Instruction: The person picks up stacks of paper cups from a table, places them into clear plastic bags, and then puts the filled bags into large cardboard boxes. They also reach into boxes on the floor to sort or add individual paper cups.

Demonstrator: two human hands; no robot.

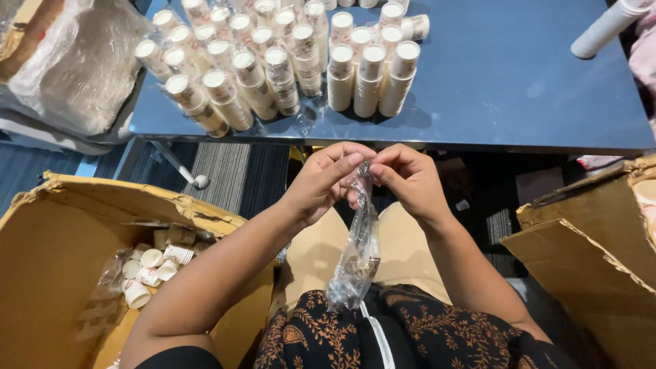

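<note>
Hands: left hand [321, 181] and right hand [403, 179] pinch a crinkled clear plastic sleeve [357, 256], grips clenched at its top.
Done: stacked paper cups [287, 65] crowd the blue tabletop [519, 75].
Left: loose cups in the cardboard box [61, 232].

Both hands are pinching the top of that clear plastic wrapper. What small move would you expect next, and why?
Probably pulling the top apart. The left hand and right hand pinch the upper end of the clear plastic wrapper from either side, while it hangs crumpled over the lap. Stacks of paper cups already stand unwrapped on the blue table.
</note>
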